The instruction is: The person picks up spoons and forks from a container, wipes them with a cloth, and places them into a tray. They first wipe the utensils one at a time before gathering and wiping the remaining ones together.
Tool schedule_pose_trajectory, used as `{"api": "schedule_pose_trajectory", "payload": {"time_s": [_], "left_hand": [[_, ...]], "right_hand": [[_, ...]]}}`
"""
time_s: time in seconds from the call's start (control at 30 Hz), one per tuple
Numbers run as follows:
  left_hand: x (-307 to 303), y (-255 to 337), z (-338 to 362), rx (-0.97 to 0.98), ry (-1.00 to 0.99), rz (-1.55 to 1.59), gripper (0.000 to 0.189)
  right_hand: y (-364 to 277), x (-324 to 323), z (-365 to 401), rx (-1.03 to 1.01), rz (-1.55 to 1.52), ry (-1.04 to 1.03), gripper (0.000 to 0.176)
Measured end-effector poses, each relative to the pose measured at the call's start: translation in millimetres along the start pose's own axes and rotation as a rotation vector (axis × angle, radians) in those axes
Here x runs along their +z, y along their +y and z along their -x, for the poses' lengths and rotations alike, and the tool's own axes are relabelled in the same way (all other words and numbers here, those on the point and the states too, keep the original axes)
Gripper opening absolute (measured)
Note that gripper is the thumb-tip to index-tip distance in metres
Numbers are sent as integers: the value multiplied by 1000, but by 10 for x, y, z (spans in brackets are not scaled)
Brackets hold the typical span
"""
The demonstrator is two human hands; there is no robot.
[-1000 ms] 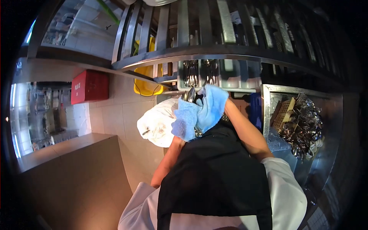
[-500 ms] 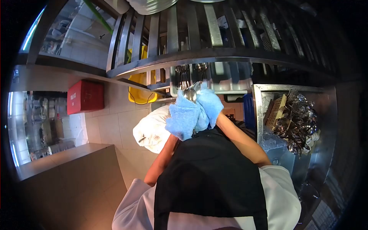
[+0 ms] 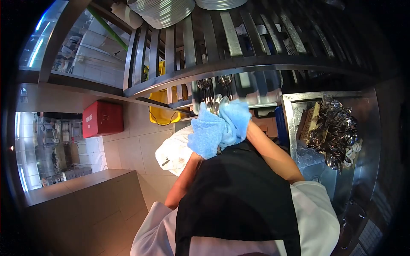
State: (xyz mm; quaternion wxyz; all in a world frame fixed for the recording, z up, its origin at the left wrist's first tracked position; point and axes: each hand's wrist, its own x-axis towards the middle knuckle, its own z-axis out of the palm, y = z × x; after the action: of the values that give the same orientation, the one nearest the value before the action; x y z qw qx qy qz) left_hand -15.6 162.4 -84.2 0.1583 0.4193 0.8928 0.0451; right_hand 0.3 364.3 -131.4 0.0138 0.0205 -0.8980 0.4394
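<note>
A light blue cloth [image 3: 209, 133] wraps over both hands in front of my apron, hiding nearly all the fingers. Silver spoons [image 3: 217, 102] poke out of its top, bowls pointing away from me. My left hand [image 3: 199, 154] is closed round the cloth's left side and the handles inside it. On the right side, my right hand [image 3: 248, 127] grips the same cloth close to the spoon bowls. Just beyond, more spoons [image 3: 206, 87] lie in a light-coloured divided cutlery tray [image 3: 265, 103], below the slatted shelf.
A slatted metal shelf [image 3: 209, 68] crosses above the tray, with stacked white plates [image 3: 164, 13] on it. To the right, a metal sink [image 3: 294, 97] holds a pile of wet cutlery [image 3: 335, 132]. At left are a yellow bin [image 3: 164, 115], a white bag [image 3: 173, 151] and a red box [image 3: 102, 119].
The cloth has shifted on the spoons, and the right hand's part has turned slightly outward. The whole view has tilted a little, showing more of the plates.
</note>
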Motion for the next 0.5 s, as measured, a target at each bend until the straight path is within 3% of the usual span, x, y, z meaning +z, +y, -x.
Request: {"api": "schedule_pose_trajectory", "payload": {"time_s": [0.07,0.13,0.2,0.23,0.37,0.4,0.47,0.5], "left_hand": [[14,1,22,2,-1,-8,34],[16,-3,35,1,-5,-14,34],[8,-8,30,2,-9,-27,33],[-29,18,29,1,-16,-36,32],[-496,283,-9,-65,-154,-148,31],[-694,393,-20,-95,-228,-190,31],[-731,414,-34,-60,-160,-253,30],[-338,188,-4,49,88,-241,22]], "right_hand": [[-33,-102,-117,-90,442,90,11],[35,-56,-184,-109,488,183,7],[-15,46,-214,117,556,407,9],[-110,69,-176,128,679,289,20],[-22,279,-19,20,541,389,27],[138,253,-137,104,404,263,21],[392,252,-305,321,116,139,11],[416,370,-274,317,115,136,11]]}}
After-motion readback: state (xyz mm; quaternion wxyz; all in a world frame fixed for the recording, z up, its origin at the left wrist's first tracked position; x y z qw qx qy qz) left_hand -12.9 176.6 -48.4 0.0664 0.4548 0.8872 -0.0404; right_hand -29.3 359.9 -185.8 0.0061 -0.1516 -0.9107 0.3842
